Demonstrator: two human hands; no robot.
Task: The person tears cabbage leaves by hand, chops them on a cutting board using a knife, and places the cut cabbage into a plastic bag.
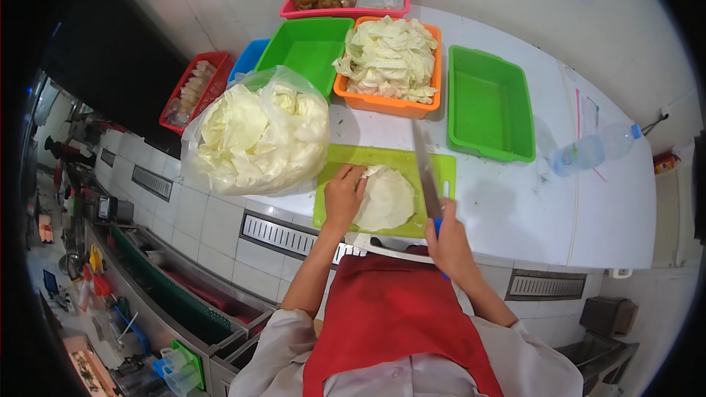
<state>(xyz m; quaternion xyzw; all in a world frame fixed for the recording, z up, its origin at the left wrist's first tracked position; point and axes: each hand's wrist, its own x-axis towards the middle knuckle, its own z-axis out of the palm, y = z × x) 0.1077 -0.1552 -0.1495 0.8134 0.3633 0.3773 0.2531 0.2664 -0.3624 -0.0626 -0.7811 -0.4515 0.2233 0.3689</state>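
Note:
Pale cabbage leaves (pixel 387 200) lie in a flat pile on a lime-green cutting board (pixel 346 154). My left hand (pixel 344 195) rests at the left edge of the pile, its fingertips touching the leaves. In my right hand (pixel 450 239) is a knife (pixel 426 169) with a blue handle, held at the right of the leaves. Its long blade points away from me, over the board's right part, apart from the leaves. The fingers of my right hand are wrapped round the handle.
A plastic bag of cabbage leaves (pixel 257 132) stands left of the board. Behind are an orange bin (pixel 390 105) heaped with leaves, a green bin (pixel 305 48) and a pink bin (pixel 346 13) of bagged food. Another green bin (pixel 491 103) and plastic bottles (pixel 592 151) stand right.

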